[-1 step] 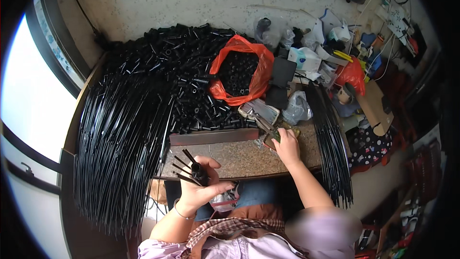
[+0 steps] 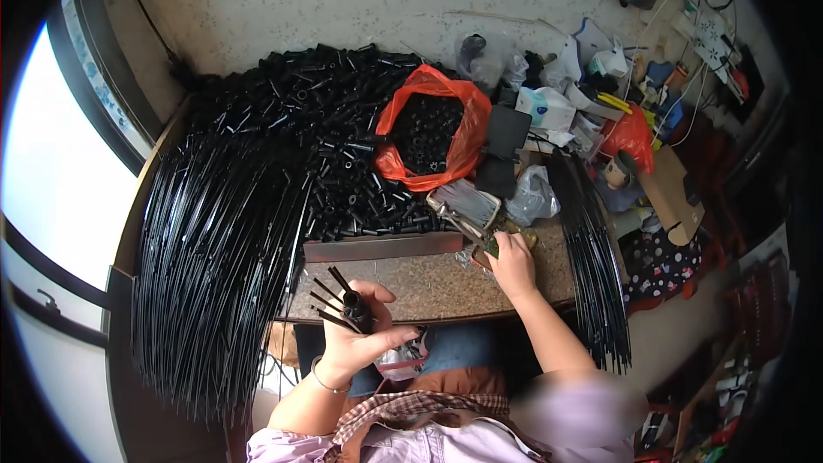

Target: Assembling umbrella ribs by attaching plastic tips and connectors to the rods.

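Note:
My left hand is closed round a short black hollow tube, held upright over the table's front edge. Several thin black strips fan out from the same grip to the left of the tube. Further right, my right hand is closed, fingertips down, on a slim metal-looking tool that slants up to the left; its exact kind is unclear. Below that hand lies a small greenish tray, partly hidden by the fingers. Just beyond, a pale shallow box holds thin pale rods.
Black tubes are heaped at the back left behind a low barrier strip. A red plastic bag holds small black parts. Bundles of long black rods hang over the left and right edges. Clutter fills the back right.
The metal tool in my right hand has shifted slightly, its far end a little lower. My left hand stays almost still with the tube and strips.

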Available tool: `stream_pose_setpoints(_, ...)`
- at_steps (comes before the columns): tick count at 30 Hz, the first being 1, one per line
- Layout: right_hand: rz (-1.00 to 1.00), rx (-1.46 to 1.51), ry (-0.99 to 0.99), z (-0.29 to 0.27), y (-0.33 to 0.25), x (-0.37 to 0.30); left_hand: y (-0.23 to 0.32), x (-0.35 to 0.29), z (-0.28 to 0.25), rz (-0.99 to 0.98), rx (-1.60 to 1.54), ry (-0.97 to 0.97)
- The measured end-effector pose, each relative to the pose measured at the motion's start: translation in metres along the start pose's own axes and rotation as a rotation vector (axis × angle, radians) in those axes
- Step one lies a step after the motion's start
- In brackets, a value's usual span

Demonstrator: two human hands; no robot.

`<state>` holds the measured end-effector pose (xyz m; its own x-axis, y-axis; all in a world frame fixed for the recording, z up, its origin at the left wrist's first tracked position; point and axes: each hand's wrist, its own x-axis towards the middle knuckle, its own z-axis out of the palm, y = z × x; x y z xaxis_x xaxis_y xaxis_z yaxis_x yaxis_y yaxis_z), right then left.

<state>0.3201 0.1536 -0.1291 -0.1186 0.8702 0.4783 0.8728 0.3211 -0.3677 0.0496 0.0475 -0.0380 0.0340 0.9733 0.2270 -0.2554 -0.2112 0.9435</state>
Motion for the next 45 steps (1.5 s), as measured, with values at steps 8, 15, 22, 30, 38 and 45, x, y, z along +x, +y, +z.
stream_pose_setpoints(8, -0.059, -0.117, 0.054, 0.012, 0.004, -0.002, 0.003, 0.0, 0.0, -0.027, 0.056, 0.041)
stream_pose_setpoints(15, 0.314, 0.479, 0.149, -0.013, -0.02, -0.005, 0.013, -0.004, 0.005, 0.048, 0.263, -0.168)
stream_pose_setpoints(22, 0.486, 1.773, -0.184, -0.092, -0.176, -0.041, 0.027, -0.007, 0.039, 0.139, 0.062, -0.113)
stream_pose_setpoints(30, 0.375, 1.735, -0.118, -0.094, -0.206, -0.056, 0.04, -0.031, 0.029, 0.14, 0.092, -0.046)
stream_pose_setpoints(38, 0.208, 1.604, 0.02, -0.098, -0.22, -0.063, 0.037, -0.038, 0.029, 0.203, 0.101, 0.01)
stream_pose_setpoints(45, 0.216, 1.57, 0.011, -0.098, -0.219, -0.059, 0.039, -0.037, 0.029, 0.213, 0.092, 0.017)
